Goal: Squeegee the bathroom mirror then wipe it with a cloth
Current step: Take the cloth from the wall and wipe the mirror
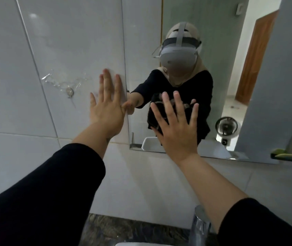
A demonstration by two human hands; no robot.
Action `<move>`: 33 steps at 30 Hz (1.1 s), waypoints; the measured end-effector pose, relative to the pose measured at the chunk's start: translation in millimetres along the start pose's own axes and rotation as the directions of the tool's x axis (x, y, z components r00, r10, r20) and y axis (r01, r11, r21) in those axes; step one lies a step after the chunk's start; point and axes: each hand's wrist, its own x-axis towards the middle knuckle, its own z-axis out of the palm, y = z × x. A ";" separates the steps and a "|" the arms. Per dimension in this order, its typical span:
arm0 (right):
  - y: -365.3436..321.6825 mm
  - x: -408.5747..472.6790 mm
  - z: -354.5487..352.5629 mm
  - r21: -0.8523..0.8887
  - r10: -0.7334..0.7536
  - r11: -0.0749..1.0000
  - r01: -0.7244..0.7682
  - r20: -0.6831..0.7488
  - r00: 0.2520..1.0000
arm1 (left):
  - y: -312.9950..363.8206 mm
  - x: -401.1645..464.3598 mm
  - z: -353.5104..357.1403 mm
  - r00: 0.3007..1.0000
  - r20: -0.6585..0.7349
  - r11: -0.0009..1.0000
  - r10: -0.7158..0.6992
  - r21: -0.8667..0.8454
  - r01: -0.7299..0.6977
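Note:
The mirror (212, 77) hangs on the tiled wall, and its lower left corner is in front of me. My right hand (176, 128) lies flat with spread fingers on a dark cloth (155, 107), pressing it against the glass near that corner. My left hand (108, 102) rests open and flat on the white tile just left of the mirror, its thumb touching the mirror's left edge. No squeegee is clearly in view.
A chrome tap (202, 224) stands below my right forearm above a dark stone counter (123, 229). A round metal wall fixing (69, 92) with tape residue sits left of my left hand. A green-edged object (291, 155) lies at the mirror's lower right.

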 end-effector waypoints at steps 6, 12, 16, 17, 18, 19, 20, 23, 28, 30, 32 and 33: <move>-57.7 -15.0 21.2 0.029 -0.122 0.992 0.121 0.053 0.991 | -9.5 1.4 10.9 0.994 -0.090 0.998 0.055 -0.036 -0.058; -50.5 -35.0 27.4 0.027 -0.362 0.932 0.361 0.106 0.926 | -10.0 1.3 16.1 0.988 -0.146 0.998 0.054 -0.028 -0.059; -27.1 -45.9 18.4 0.034 -0.375 0.927 0.374 0.154 0.914 | 1.4 -12.8 20.3 0.986 -0.154 0.993 -0.069 -0.105 0.053; -20.0 -49.8 16.0 0.034 -0.362 0.932 0.362 0.160 0.918 | 6.0 -20.9 23.3 0.985 -0.140 0.988 -0.103 -0.130 0.085; -12.1 -54.3 14.4 0.032 -0.351 0.936 0.351 0.167 0.921 | 10.6 -30.9 27.5 0.985 -0.130 0.986 -0.115 -0.139 0.097; -2.9 -58.9 12.5 0.031 -0.342 0.939 0.341 0.171 0.924 | 15.8 -42.4 32.1 0.986 -0.127 0.986 -0.107 -0.138 0.089; 7.3 -63.5 10.9 0.028 -0.333 0.942 0.334 0.173 0.927 | 21.5 -54.0 37.3 0.988 -0.129 0.988 -0.087 -0.136 0.069; 40.6 -79.2 5.5 -0.013 -0.306 0.950 0.312 0.157 0.939 | 42.5 -84.0 52.1 0.992 -0.121 0.996 0.038 -0.079 -0.048; 94.3 -109.4 -3.8 -0.076 -0.246 0.963 0.260 0.162 0.956 | 87.7 -111.3 68.8 0.980 -0.031 0.977 0.197 -0.072 -0.198; 116.5 -121.4 -8.1 -0.078 -0.223 0.967 0.241 0.187 0.957 | 107.1 -117.5 70.0 0.972 -0.029 0.967 0.234 -0.095 -0.236; 138.5 -132.5 -13.4 -0.080 -0.201 0.972 0.222 0.211 0.957 | 126.3 -120.6 70.1 0.962 -0.005 0.954 0.272 -0.127 -0.270; 148.9 -137.7 -16.8 -0.081 -0.190 0.974 0.212 0.222 0.956 | 135.6 -121.5 70.2 0.958 0.013 0.949 0.286 -0.143 -0.281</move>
